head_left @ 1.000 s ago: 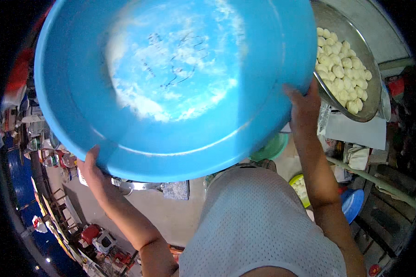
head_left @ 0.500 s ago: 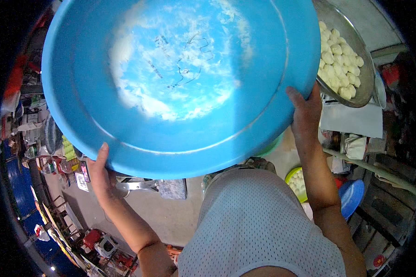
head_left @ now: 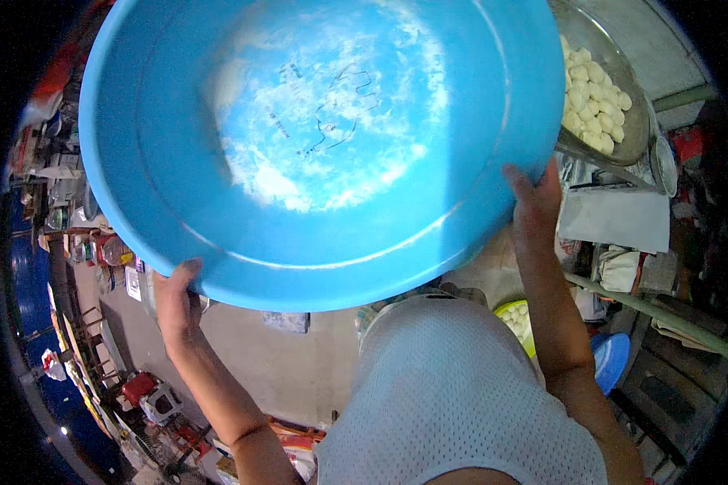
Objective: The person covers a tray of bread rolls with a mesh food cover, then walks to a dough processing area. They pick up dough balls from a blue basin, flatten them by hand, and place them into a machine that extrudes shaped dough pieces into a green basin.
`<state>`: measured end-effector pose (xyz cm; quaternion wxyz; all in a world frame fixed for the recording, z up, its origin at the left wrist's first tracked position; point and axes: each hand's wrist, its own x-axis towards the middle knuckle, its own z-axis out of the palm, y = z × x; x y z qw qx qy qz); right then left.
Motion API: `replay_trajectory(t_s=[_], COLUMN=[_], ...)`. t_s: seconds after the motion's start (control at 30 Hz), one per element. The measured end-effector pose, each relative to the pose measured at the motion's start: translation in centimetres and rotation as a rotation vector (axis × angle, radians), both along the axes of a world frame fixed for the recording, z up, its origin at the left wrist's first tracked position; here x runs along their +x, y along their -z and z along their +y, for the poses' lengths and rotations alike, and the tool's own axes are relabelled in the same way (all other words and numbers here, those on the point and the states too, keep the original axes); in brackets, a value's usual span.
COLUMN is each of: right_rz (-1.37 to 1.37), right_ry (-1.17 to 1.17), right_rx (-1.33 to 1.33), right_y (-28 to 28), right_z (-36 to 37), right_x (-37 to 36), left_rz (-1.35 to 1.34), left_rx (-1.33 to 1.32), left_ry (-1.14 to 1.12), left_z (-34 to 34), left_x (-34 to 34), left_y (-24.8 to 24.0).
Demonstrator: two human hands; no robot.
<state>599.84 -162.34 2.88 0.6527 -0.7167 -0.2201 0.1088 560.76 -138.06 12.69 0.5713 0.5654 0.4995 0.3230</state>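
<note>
My left hand [head_left: 179, 299] grasps a white-dusted blue plastic basin [head_left: 323, 238] at its near left, my right hand [head_left: 535, 202] its right side. The basin now hides more of the metal bowl [head_left: 636, 133] of dough balls [head_left: 594, 101] at its right; it remains held up.

A large basin [head_left: 323, 287] spans the upper middle, between the left hand [head_left: 178, 303] at its lower-left rim and the right hand [head_left: 535, 206] at its lower-right. Powder [head_left: 283, 182] lies across its inner bottom. To its right, partly behind its edge, sits a bowl [head_left: 635, 97] with balls [head_left: 594, 105] in it; a flat sheet [head_left: 615, 218] lies below that bowl. Left of the right forearm [head_left: 552, 307] is a small tub [head_left: 529, 345] holding more balls; right of it, another basin [head_left: 612, 364]. Floor [head_left: 299, 372] separates the torso [head_left: 453, 396] from the left forearm [head_left: 218, 388]. Objects at far left, perhaps bottles [head_left: 81, 250], are hard to tell.
</note>
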Motion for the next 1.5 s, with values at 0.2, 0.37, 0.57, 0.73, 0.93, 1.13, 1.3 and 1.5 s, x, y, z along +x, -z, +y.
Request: replay_trajectory(t_s=[0.2, 0.37, 0.57, 0.73, 0.93, 1.13, 1.3, 1.5], right_rz=[0.097, 0.045, -0.097, -0.787, -0.959, -1.226, -1.278, -1.18], right_ry=[0.012, -0.034, -0.009, -0.272, -0.89, -0.893, -0.891, -0.926], right_rx=[0.03, 0.03, -0.185, -0.327, -0.486, -0.416, -0.411, -0.597], right_y=[0.6, -0.9, -2.9, -2.9, 5.7, 11.1, 13.7, 12.9], right_z=[-7.0, -8.9, -10.7, -9.9, -0.4, 3.1, 2.5, 0.7], right_x=[1.6, -0.3, -0.1, -4.5, -7.8, -9.1, -8.3, -7.0], left_rz=[0.003, -0.019, -0.054, -0.093, -0.122, -0.097, -0.085, -0.09], left_rx=[0.017, -0.002, -0.068, -0.092, -0.131, -0.096, -0.059, -0.029], left_ry=[0.036, 0.027, -0.015, 0.0, -0.02, -0.011, -0.032, -0.074], left_z=[-6.4, -8.7, -9.2, -9.9, -9.4, -9.4, -10.0, -10.7], left_x=[0.6, -1.3, -1.2, -0.7, -0.1, -0.5, -0.3, 0.2], left_y=[2.2, 2.7, 4.3, 5.9, 7.8, 8.7, 9.6, 10.2])
